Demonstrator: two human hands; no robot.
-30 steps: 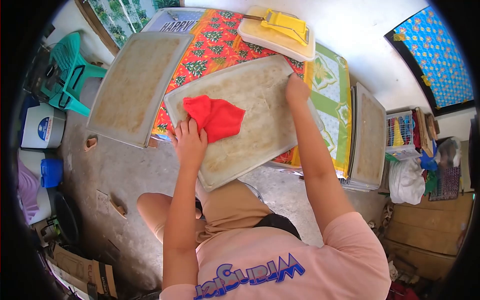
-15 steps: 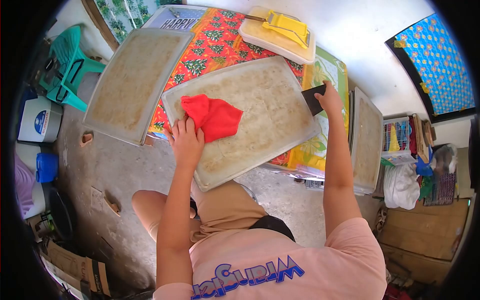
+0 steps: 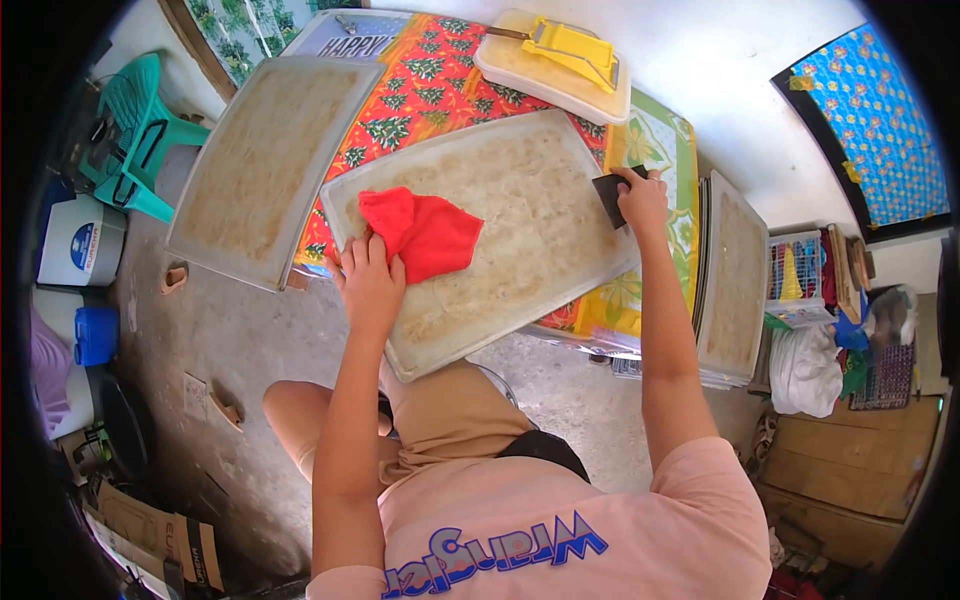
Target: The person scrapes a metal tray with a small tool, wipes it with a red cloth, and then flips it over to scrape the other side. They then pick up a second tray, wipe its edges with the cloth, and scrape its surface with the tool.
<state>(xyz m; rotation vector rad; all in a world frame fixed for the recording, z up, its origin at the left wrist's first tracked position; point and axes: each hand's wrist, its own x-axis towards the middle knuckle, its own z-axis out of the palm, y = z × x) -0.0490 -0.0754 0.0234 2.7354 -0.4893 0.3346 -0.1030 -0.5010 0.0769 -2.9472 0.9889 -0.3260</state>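
Observation:
A pale, rectangular panel (image 3: 500, 260) with a brown-mottled surface lies tilted across the table edge, its near corner by my thigh. My left hand (image 3: 370, 280) rests on the panel's left edge, fingers apart, touching a crumpled red cloth (image 3: 425, 232). Whether those fingers pinch any cloth is hard to see. At the panel's right edge, my right hand (image 3: 643, 203) is closed on a flat black scraper (image 3: 608, 200), its blade over the panel.
Another mottled panel (image 3: 275, 165) sits to the left, overhanging the table. A white tub (image 3: 500, 65) holding a yellow tray (image 3: 570, 52) stands at the back. More panels (image 3: 735, 280) lean at the right. Behind at left is a green chair (image 3: 140, 140).
My right hand has moved slightly left and turned, bringing the black scraper farther onto the panel's right edge. The left hand and red cloth stay in nearly the same place.

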